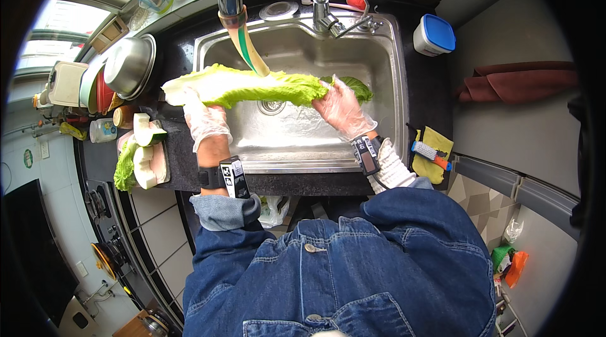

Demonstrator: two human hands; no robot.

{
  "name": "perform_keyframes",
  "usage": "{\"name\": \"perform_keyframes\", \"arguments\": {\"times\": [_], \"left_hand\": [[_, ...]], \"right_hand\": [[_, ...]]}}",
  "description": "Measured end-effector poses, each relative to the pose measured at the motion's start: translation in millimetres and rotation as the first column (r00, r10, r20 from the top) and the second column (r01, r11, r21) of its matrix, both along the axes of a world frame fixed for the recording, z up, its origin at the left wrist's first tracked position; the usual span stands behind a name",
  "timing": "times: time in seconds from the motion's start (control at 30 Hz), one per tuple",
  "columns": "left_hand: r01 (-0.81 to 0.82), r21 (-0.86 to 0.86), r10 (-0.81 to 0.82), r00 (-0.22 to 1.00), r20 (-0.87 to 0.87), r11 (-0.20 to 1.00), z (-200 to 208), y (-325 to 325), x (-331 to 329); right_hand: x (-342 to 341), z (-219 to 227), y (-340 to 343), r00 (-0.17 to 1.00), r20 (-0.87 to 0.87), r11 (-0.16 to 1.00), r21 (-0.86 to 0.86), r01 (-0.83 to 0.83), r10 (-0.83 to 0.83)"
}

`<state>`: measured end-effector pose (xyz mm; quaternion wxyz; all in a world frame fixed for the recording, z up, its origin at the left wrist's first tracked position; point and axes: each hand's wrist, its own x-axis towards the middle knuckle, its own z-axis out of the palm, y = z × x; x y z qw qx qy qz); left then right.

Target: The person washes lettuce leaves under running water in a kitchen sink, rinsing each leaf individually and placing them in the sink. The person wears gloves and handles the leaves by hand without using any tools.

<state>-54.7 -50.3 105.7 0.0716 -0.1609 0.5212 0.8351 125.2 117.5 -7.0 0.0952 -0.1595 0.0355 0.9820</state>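
A long pale-to-bright green lettuce leaf [265,89] is stretched sideways over the steel sink [290,165]. My left hand [207,119], in a clear plastic glove, grips its pale stem end, with the fingers partly hidden by the leaf. At the frilly end, my right hand [343,108], also gloved, pinches the edge. Darker green leaf [360,89] shows just beyond my right hand; whether it belongs to the same leaf I cannot tell. A tap spout with a cream and green hose end [247,49] hangs right above the leaf.
Left of the sink, cut melon-like pieces [146,157] and green leaf lie on the counter, with steel bowls [129,66] behind. A second tap [325,18] stands at the back. On the right are a blue-lidded tub [434,35] and a brush [431,155] on a yellow cloth [435,138].
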Motion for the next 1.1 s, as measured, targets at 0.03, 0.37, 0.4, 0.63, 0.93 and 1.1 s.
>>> {"name": "perform_keyframes", "arguments": {"times": [0.03,0.37,0.4,0.63,0.93,1.1], "left_hand": [[0.006,0.0,-0.006,1.0,0.001,1.0,0.7,0.1,0.1],[0.049,0.01,-0.049,0.998,-0.048,0.999,29.9,6.5,10.4],[0.057,0.015,-0.056,0.997,-0.055,0.998,33.2,6.8,11.3],[0.057,0.038,-0.056,0.998,-0.037,0.998,42.9,9.3,11.1],[0.064,0.037,-0.061,0.994,-0.086,0.997,46.0,8.3,9.9],[0.075,0.022,-0.073,0.995,-0.062,0.997,49.4,13.4,18.7]], "right_hand": [[-0.6,1.7,-0.3,0.999,0.046,1.0,0.027,-0.007,0.006],[-6.9,-24.5,-11.5,0.947,0.32,0.92,0.366,-0.138,0.015],[-8.2,-28.4,-12.6,0.923,0.385,0.921,0.355,-0.158,0.01],[-21.8,-37.7,-19.5,0.968,0.244,0.984,0.146,-0.103,0.065],[-34.0,-48.6,-27.3,0.952,0.294,0.98,0.195,0.028,-0.086],[-33.9,-52.2,-25.7,0.982,0.174,0.979,-0.197,-0.043,0.078]]}}
